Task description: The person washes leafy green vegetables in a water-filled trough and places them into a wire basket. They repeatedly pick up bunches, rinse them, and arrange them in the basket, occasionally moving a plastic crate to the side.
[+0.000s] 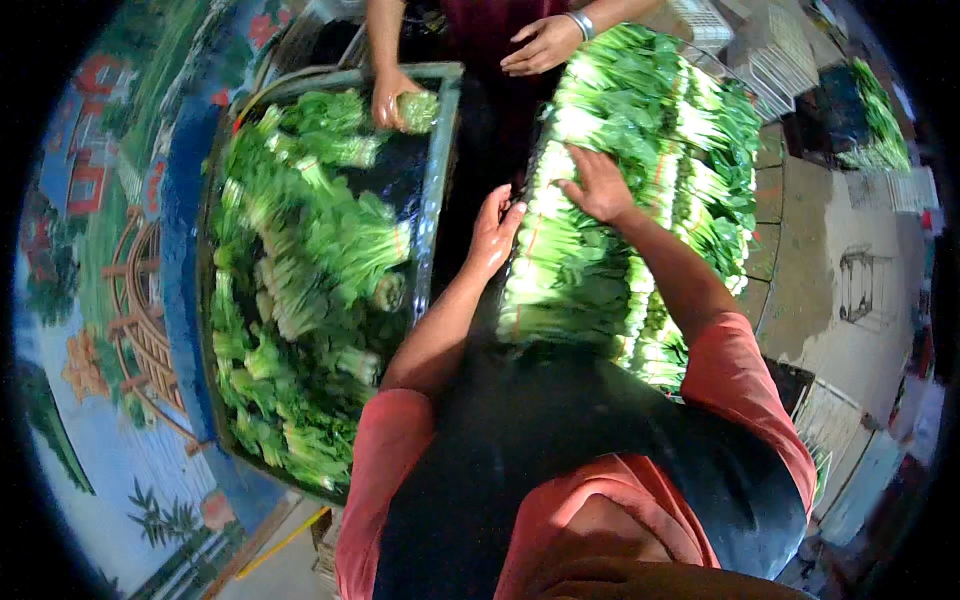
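- The left hand point(493, 235) lies open-fingered against the near edge of the stacked greens point(640, 190)
- The right hand point(597, 185) rests flat on top, grip open
- A water trough point(437, 190) of loose greens sits just left

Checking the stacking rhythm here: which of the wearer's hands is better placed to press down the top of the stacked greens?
Right. The right hand lies flat on the stacked greens, while the left hand is only at the stack's near left edge, fingers raised.
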`<state>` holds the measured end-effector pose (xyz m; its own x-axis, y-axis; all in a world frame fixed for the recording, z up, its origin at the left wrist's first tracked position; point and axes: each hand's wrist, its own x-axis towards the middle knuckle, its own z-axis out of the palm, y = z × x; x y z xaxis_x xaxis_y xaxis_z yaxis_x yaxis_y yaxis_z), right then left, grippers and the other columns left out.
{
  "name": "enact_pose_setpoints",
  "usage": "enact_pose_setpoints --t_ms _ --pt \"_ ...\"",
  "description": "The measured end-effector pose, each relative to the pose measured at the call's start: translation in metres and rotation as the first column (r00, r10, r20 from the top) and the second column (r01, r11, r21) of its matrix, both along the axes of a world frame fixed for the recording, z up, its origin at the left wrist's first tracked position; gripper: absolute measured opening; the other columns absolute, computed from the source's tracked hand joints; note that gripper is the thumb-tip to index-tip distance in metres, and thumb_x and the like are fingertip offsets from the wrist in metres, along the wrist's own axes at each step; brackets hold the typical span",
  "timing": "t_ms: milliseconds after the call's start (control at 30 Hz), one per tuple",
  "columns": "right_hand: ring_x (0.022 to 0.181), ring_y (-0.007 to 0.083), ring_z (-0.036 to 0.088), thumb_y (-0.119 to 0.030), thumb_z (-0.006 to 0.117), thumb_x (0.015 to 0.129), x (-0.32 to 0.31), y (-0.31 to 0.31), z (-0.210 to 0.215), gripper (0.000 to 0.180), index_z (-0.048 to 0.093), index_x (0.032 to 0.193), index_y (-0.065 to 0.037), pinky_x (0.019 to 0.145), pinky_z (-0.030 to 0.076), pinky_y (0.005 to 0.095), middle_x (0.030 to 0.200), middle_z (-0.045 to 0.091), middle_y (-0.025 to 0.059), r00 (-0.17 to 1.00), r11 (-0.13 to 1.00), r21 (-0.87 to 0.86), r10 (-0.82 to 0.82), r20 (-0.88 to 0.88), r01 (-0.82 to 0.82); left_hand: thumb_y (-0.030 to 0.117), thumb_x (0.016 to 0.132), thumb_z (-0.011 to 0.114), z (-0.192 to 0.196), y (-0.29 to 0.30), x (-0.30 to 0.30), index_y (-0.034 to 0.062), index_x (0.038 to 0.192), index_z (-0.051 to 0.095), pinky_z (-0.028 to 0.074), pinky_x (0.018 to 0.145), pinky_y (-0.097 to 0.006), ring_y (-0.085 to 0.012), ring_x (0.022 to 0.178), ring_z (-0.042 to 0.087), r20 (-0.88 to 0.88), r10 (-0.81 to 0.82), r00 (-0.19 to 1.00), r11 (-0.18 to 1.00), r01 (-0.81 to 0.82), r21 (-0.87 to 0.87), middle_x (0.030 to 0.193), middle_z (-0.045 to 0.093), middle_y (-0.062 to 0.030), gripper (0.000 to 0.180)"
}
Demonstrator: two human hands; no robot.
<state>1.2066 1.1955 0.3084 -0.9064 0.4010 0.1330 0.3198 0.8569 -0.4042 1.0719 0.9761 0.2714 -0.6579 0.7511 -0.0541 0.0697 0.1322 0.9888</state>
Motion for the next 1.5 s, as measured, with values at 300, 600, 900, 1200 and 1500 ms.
enact_pose_setpoints --t_ms 300,600,900,1200,1500 --pt "0.132 0.0422 0.049 -0.025 0.074 0.089 0.076 -0.041 0.061 0.063 0.05 0.143 -0.005 0.112 0.039 0.0493 0.144 0.053 0.0206 0.995 0.995 0.01 -0.102 -0.006 0.102 0.002 0.082 0.067 -0.004 -0.176 -0.142 0.0077 0.149 0.044 0.027 0.121 -0.047 -0.0327 0.144 0.038 -0.665 -0.452 0.595 0.813 -0.033 -0.581 0.149 0.048 -0.0125 0.071" --pt "0.114 0.0328 0.067 -0.016 0.072 0.092 0.2 -0.125 0.083 0.05 0.056 0.138 -0.003 0.097 0.051 0.0423 0.121 0.071 0.0173 0.837 0.786 -0.29 -0.53 0.14 0.546 0.019 0.094 0.059 -0.09 -0.134 -0.193 0.0175 0.158 0.033 0.018 0.124 -0.056 -0.0328 0.15 0.029 -0.333 -0.889 0.312 0.326 -0.076 -0.942 0.161 0.039 -0.0076 0.069" --pt "0.101 0.0256 0.073 -0.019 0.066 0.097 0.268 -0.16 0.109 0.04 0.062 0.132 -0.002 0.09 0.055 0.04 0.108 0.075 0.0141 0.632 0.615 -0.15 -0.746 0.21 0.775 0.008 0.093 0.049 -0.078 -0.114 -0.263 0.0104 0.156 0.037 0.021 0.123 -0.053 -0.0304 0.143 0.044 -0.486 -0.706 0.515 0.574 0.015 -0.819 0.158 0.042 -0.014 0.064" --pt "0.097 0.0254 0.072 -0.017 0.067 0.096 0.202 -0.198 0.132 0.034 0.066 0.127 -0.001 0.085 0.055 0.0378 0.104 0.075 0.0162 0.677 0.652 -0.201 -0.729 0.102 0.732 0.004 0.074 0.084 -0.042 -0.12 -0.252 0.0106 0.15 0.042 0.044 0.111 -0.043 -0.0288 0.125 0.059 -0.328 -0.454 0.828 0.863 0.317 -0.393 0.138 0.061 -0.0125 0.087" --pt "0.126 0.0329 0.058 -0.028 0.077 0.089 0.097 -0.224 0.161 0.059 0.056 0.14 -0.006 0.105 0.046 0.0432 0.138 0.061 0.017 0.936 0.906 -0.305 -0.337 -0.103 0.293 -0.005 0.075 0.08 0.163 -0.143 -0.166 0.0051 0.155 0.033 0.05 0.106 -0.037 -0.0205 0.123 0.06 0.136 -0.342 0.93 0.911 0.292 0.292 0.136 0.057 -0.0085 0.094"
